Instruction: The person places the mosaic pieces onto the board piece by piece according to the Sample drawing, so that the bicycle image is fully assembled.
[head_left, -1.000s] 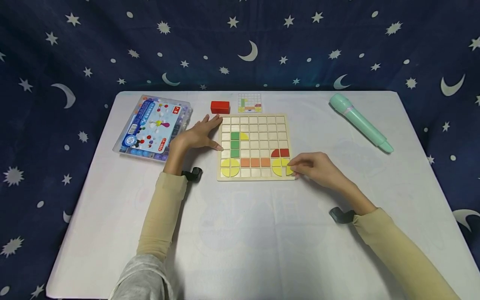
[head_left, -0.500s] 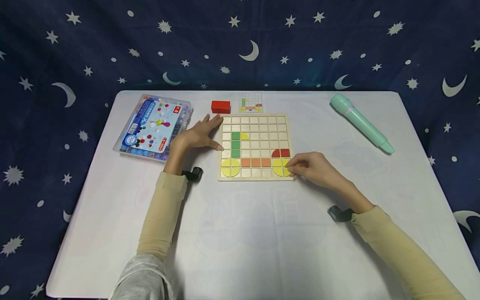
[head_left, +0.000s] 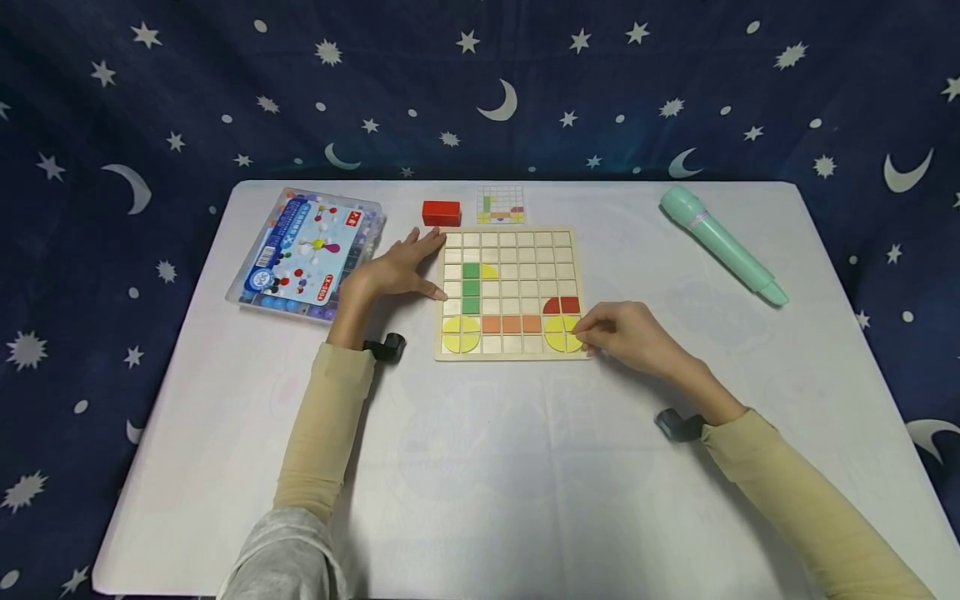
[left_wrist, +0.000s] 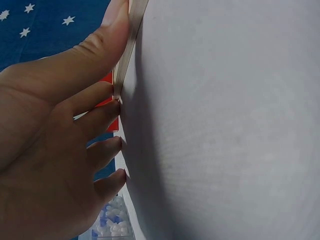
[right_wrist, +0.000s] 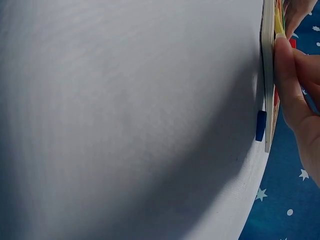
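A wooden grid board (head_left: 510,283) lies on the table with green, orange, red and yellow tiles in its cells. Yellow quarter-circle tiles form a round (head_left: 461,335) at its lower left and another at its lower right. My left hand (head_left: 393,271) rests with spread fingers against the board's left edge; in the left wrist view the thumb (left_wrist: 116,30) lies along the wooden side. At the lower right corner my right hand (head_left: 626,333) pinches a yellow quarter-circle tile (right_wrist: 278,22) at its cell. The fingers partly hide this tile.
Behind the board are a small red box (head_left: 441,213) and a pattern card (head_left: 501,205). A clear case of beads (head_left: 307,254) lies beyond the left hand. A mint-green microphone-shaped object (head_left: 723,246) lies at the right. A starry cloth (head_left: 420,83) hangs behind the table.
My right hand has shifted slightly left, bringing the yellow quarter-circle tile against the others in the lower right round. The left hand has stayed at the board's edge.
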